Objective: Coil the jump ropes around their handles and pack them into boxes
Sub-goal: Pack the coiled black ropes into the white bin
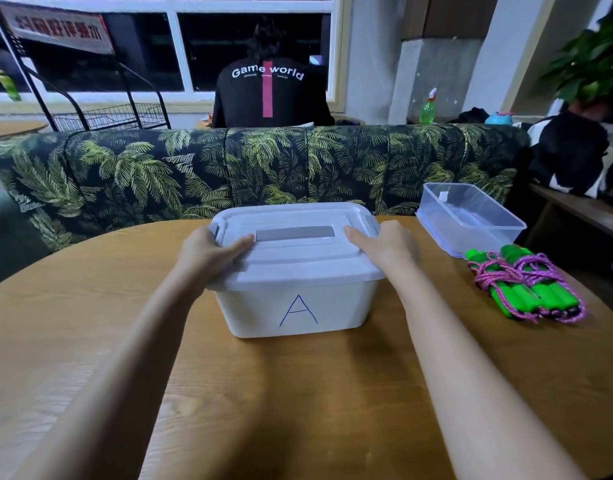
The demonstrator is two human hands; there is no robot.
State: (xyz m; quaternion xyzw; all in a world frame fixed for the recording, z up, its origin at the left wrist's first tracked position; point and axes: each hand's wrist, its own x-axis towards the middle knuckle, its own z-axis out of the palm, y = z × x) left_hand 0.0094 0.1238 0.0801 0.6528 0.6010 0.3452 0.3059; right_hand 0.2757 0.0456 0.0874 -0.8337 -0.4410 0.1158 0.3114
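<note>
fingers [211,237] of the left hand [211,252] curl over the left end of the white plastic lid [298,258], thumb flat on top. the right hand [384,245] rests on the lid's right end with its thumb pointing inward; its fingers are hidden past the edge, so i cannot tell whether they hook anything. the lid sits on a white plastic storage box marked with a blue a [298,310], in the middle of the round wooden table [298,393]. i judge the lid has to come off: free both end catches together, lift level, and keep the box from sliding. to the right, well apart from the box, lie the green-handled jump ropes wound in pink cord [527,289], already coiled and not yet packed. just beyond them stands a clear rectangular plastic tub [485,237], open-topped. farther off are a palm-print sofa [159,168] and a person in a black shirt [270,95], facing away.
</note>
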